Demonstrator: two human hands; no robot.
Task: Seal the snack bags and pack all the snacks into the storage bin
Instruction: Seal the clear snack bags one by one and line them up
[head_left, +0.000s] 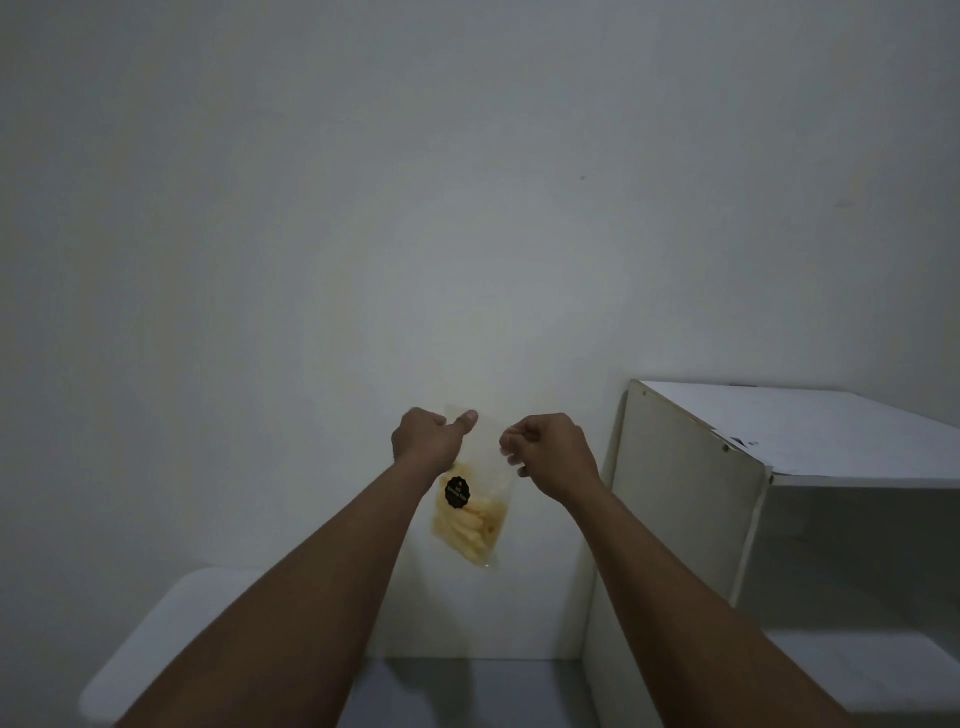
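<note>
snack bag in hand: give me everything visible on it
The snack bag is a clear plastic pouch, its lower half filled with pale yellow pieces, with a round black label on the front. It hangs in the air before the white wall, slightly tilted. The left hand pinches its top left corner, the right hand its top right edge. Whether the top is sealed cannot be told.

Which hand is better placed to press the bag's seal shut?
Probably left: the left hand pinches the top strip of the clear plastic snack bag; the right hand holds its side edge.
</note>
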